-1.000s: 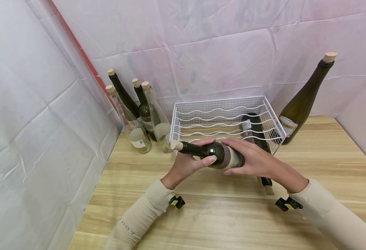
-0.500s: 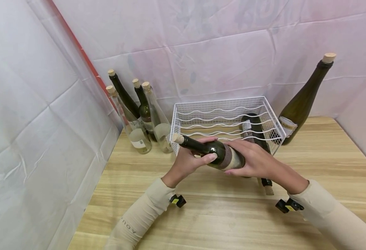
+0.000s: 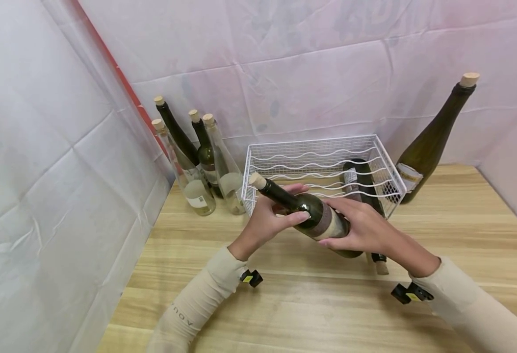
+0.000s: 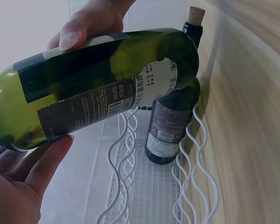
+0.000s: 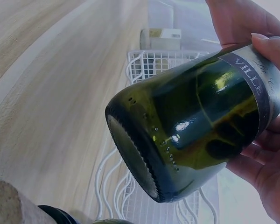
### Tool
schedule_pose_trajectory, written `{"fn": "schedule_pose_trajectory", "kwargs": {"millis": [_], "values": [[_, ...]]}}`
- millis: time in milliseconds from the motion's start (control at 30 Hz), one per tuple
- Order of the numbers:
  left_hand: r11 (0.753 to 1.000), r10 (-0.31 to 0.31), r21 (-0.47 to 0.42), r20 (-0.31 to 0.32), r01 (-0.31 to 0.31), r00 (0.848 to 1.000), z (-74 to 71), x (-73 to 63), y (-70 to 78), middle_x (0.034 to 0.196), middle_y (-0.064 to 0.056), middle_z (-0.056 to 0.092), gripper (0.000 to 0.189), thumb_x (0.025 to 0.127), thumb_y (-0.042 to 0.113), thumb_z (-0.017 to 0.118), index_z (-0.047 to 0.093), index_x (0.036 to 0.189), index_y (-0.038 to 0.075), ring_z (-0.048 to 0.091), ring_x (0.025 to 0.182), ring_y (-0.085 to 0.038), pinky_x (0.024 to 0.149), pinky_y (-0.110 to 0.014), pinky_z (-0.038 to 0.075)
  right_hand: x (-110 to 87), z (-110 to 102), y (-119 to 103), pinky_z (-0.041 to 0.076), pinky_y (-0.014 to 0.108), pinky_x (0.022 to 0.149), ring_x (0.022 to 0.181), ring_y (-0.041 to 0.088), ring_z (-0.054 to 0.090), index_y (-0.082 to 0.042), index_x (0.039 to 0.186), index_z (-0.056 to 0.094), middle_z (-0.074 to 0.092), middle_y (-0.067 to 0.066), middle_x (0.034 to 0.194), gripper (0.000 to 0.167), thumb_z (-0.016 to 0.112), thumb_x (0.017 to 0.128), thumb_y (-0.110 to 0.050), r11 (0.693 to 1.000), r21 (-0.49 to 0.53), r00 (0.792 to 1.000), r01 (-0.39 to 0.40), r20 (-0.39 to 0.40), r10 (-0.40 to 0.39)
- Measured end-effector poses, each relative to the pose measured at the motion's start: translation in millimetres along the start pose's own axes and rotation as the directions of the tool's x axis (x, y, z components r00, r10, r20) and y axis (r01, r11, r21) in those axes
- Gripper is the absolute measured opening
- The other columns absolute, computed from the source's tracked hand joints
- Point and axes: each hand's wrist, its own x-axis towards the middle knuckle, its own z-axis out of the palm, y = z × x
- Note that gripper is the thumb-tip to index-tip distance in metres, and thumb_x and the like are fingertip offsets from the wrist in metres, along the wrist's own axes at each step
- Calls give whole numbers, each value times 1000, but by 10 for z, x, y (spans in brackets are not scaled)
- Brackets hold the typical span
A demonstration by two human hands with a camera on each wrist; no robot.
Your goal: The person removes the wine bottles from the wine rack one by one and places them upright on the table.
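A corked dark green wine bottle (image 3: pixel 313 208) is held in both hands in front of a white wire rack (image 3: pixel 285 147). Its neck points up and left, its base down toward the right. My left hand (image 3: pixel 265 223) grips the shoulder, thumb on top. Round the labelled body, my right hand (image 3: pixel 360 225) curls its fingers and thumb. In the right wrist view the bottle's base (image 5: pixel 133 156) faces the camera. Another corked bottle (image 3: pixel 364 184) lies in the rack's right side, its neck toward the front, partly hidden by my right hand.
Several corked bottles, two clear (image 3: pixel 194 191) and the others dark green (image 3: pixel 205 152), stand left of the rack. A tall green bottle (image 3: pixel 426 142) stands at its right. Sheeting (image 3: pixel 311 88) hangs behind the wooden table (image 3: pixel 311 304), with more at the left.
The held bottle has tilted, its corked neck rising and its base dropping toward the front right. Both hands keep their hold on it, and the rack and other bottles stay put.
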Motion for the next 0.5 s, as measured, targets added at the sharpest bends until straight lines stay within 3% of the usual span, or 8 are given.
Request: {"fn": "schedule_pose_trajectory", "kwargs": {"millis": [133,233,500], "values": [[1000,-10,-9,18,10,1000,21,22,30,139,-16,68,64,88,18,81,57,147,9,71,121,-18,93,-26,60,-4,-54,-6,57,33,69,93,18,72,-6,127,67,75,9,114,82,96,62,-46,1000,-8,1000,-2,-15,2],[1000,-1,2,46,1,999,36,44,61,138,-16,69,65,88,10,81,56,147,6,72,120,-18,93,-30,61,-16,-95,-15,56,31,69,92,16,72,-7,127,68,76,7,113,83,97,59,-46,1000,-15,1000,-10,-24,9],[990,63,124,58,-70,996,54,50,62,124,-14,75,52,85,8,85,67,134,6,73,111,-13,99,-30,60,-70,-211,15,51,23,63,81,9,64,-8,120,68,74,1,101,78,98,53,-33,995,-6,995,-98,-31,98]]}}
